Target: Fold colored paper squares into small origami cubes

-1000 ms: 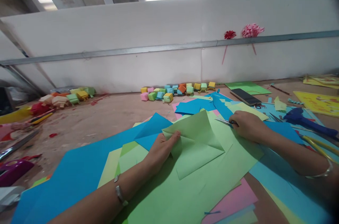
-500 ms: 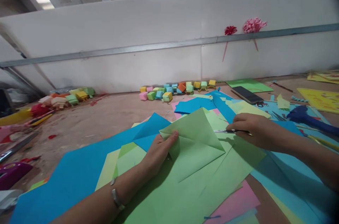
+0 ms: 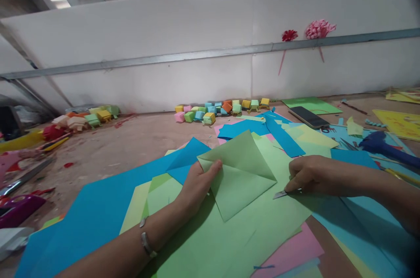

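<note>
Brown tabletop. Directly on it: small paper cubes mid-rear, blue sheet front-left, bright green sheet rear-right, yellow card far right, red scrap left. Purple thing at left edge, cropped, maybe a stapler.

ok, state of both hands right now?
Left hand: closed, holding a creased light-green paper square, thumb on top.
Right hand: closed, holding a small silver metal blade; its handle is mostly hidden.

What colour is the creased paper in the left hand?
The creased paper in the left hand is light green, shown best in the head view.
</note>
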The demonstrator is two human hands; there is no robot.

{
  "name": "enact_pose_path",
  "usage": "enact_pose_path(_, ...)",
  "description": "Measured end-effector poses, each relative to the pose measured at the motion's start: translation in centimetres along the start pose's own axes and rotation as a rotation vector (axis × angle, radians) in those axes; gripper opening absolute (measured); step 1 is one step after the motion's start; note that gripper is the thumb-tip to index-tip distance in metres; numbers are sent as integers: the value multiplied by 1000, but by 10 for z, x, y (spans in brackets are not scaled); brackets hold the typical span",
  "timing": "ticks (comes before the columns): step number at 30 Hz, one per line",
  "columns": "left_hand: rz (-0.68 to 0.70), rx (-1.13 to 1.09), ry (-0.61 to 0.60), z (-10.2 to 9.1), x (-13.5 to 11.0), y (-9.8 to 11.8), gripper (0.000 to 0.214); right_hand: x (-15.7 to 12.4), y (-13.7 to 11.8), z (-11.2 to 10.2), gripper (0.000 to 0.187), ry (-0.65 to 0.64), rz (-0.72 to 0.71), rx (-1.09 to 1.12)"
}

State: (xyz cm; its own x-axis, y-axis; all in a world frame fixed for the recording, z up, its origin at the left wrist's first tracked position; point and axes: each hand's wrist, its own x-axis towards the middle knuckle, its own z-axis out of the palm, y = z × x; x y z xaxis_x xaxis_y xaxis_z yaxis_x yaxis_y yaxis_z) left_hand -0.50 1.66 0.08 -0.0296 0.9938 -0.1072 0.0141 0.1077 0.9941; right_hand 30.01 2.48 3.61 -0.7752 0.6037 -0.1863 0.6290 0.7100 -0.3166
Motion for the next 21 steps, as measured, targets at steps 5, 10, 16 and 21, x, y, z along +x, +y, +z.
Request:
enact_pose_path(5, 76, 106, 64, -2, 3, 1, 47, 0, 1, -1, 53, -4, 5, -12)
enact_pose_path(10, 6, 109, 23, 0, 2, 0, 44, -7, 20, -9, 48, 87, 13, -17)
enact_pose_path(16, 1, 24, -15, -1, 2, -4, 46, -7, 31, -11, 40, 258, 27, -115)
enact_pose_path(21, 16, -14, -51, -4, 4, -10, 47, 0, 18, -1, 48, 214, -39, -147)
